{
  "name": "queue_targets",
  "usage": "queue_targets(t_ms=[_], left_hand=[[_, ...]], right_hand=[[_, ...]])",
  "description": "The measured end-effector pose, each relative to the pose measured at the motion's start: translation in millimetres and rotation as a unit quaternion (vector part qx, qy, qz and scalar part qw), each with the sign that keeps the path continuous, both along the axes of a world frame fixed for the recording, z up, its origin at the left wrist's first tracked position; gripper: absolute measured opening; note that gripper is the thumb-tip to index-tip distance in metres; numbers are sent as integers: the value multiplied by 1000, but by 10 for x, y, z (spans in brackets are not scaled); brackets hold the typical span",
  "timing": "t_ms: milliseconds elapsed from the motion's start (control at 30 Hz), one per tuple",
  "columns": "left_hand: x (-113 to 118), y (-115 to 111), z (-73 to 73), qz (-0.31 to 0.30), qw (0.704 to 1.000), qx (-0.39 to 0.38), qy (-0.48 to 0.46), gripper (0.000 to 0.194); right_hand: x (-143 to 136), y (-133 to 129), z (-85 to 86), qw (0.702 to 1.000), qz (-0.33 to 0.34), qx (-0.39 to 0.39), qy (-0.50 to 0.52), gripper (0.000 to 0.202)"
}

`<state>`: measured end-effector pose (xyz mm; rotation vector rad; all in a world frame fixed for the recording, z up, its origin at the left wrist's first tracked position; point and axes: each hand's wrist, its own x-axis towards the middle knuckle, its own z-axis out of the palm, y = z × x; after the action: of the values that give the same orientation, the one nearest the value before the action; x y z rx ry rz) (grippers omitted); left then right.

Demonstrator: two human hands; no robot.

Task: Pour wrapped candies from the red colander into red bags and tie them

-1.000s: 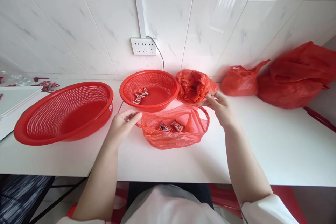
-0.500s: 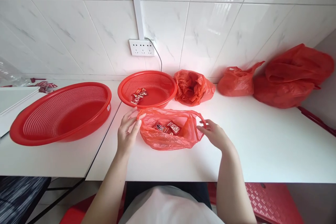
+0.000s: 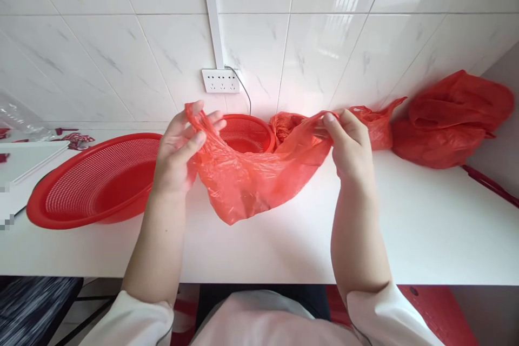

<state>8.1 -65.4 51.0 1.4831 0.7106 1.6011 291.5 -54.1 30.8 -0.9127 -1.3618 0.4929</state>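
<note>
Between my hands a red plastic bag [image 3: 259, 178] hangs above the white table, its bottom sagging toward the left, with small dark shapes faintly showing through. My left hand [image 3: 180, 146] has one handle looped over its fingers and pressed near the thumb. My right hand [image 3: 348, 138] pinches the other handle between thumb and fingers. Behind the bag stands a small red basket [image 3: 247, 132], partly hidden, so its contents cannot be made out.
A large red basket [image 3: 101, 184] lies at the left. Along the wall sit an upright red bag [image 3: 286, 121], a tied red bag [image 3: 379, 127] and a big red bundle [image 3: 450, 119]. A white socket panel [image 3: 221, 81] is on the wall.
Both hands have risen with the bag, lifting it off the table by its handles. The bag's opening has stretched wide, and the wrapped packets inside are no longer plainly visible.
</note>
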Motion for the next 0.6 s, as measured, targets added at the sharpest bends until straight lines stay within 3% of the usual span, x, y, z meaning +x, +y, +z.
queue_targets(t_ms=[100,233,300,367,433,600], left_hand=[[124,54,32,-75,993,-81,39,53],[334,102,-57,-173,954,-180,169,52],[445,112,-113,-189,940,-170,227,46],[535,122,-168,-195,934,-148,261,28],[585,134,-211,-212,928,-163,258,19],[571,157,-251,-219,933,-233,168,30]], right_hand=[[-184,65,119,999,45,-2,-1,27],[-459,36,110,991,131,3,-36,24],[-582,-21,101,983,163,16,-80,24],[-663,-78,99,972,191,35,-131,23],[-685,-113,89,960,226,44,-161,21],[-542,-64,-59,965,244,-33,-94,26]])
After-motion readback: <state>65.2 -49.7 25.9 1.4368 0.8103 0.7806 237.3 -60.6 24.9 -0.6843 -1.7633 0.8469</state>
